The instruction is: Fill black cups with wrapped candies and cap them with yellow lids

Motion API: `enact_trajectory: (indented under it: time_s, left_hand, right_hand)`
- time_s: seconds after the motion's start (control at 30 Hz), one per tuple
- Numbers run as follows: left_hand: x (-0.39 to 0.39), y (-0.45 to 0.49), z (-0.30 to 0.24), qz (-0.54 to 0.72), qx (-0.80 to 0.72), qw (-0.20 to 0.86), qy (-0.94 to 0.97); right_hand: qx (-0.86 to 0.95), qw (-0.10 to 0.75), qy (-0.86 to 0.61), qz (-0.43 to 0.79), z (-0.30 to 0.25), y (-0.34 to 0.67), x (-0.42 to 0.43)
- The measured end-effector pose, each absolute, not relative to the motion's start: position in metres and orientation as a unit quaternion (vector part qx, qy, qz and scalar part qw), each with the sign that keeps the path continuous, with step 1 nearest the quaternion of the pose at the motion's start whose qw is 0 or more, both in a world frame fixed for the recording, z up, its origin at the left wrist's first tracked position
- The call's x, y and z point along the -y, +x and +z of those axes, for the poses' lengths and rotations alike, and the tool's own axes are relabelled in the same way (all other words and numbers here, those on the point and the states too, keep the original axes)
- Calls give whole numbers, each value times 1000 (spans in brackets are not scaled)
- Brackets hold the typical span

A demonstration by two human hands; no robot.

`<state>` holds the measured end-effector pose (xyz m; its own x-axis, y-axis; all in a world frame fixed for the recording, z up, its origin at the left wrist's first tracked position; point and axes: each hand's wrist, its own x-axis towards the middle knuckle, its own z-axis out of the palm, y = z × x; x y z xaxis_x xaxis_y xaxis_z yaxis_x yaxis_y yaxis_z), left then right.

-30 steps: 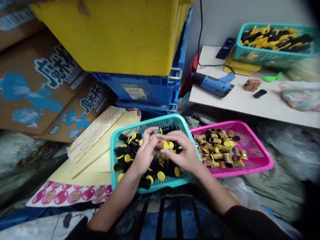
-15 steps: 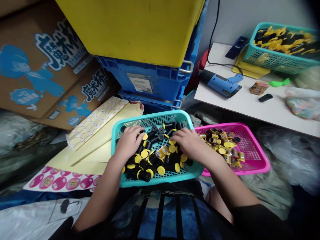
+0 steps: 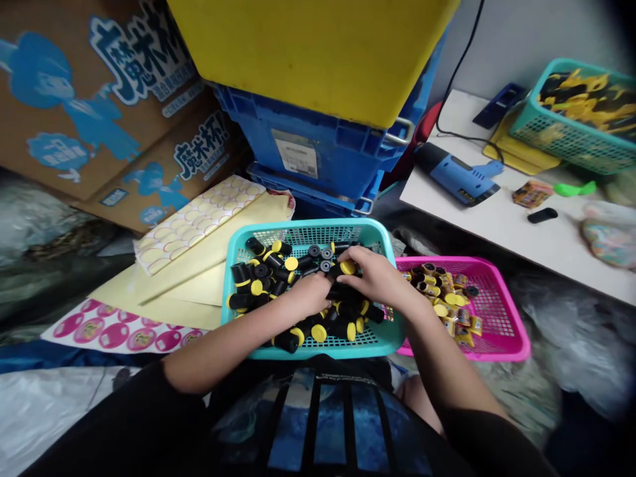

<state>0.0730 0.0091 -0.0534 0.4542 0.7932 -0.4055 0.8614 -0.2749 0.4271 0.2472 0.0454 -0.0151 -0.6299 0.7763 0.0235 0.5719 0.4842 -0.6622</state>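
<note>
Our right hand is curled and seems to grip a yellow-capped black tube. Our left hand lies half-closed among the other tubes, and we cannot tell whether it holds one. Both hands are inside a teal plastic basket, with a pink plastic basket at 3 o'clock and a sticker sheet at 10 o'clock.

Black sleeves; dark shirt, blue print, apparently striped.
</note>
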Motion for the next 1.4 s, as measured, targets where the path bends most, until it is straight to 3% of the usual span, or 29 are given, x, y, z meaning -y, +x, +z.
enact_trajectory:
  time_s: [0.2, 0.53, 0.8, 0.93, 1.03, 1.23, 1.4]
  left_hand:
    - [-7, 93, -67, -58, -532, 344, 772]
    - [-23, 63, -46, 6, -583, 344, 736]
    - [-6, 17, -9, 318, -570, 630, 421]
    - [-1, 18, -9, 385, -521, 691, 321]
    - [1, 25, -9, 390, -505, 715, 286]
    - [1, 35, -11, 414, -524, 664, 337]
    - [-5, 24, 8, 369, -591, 526, 487]
  right_hand:
    - [784, 265, -424, 367, -22, 258, -27]
    - [729, 326, -445, 404, -27, 275, -6]
    - [601, 332, -453, 569, -13, 255, -10]
    - [624, 293, -460, 560, -8, 222, -14]
    - [645, 318, -490, 492, -12, 205, -16]
    - [613, 363, -539, 450, -18, 201, -18]
    - [650, 254, -519, 494, -14, 213, -21]
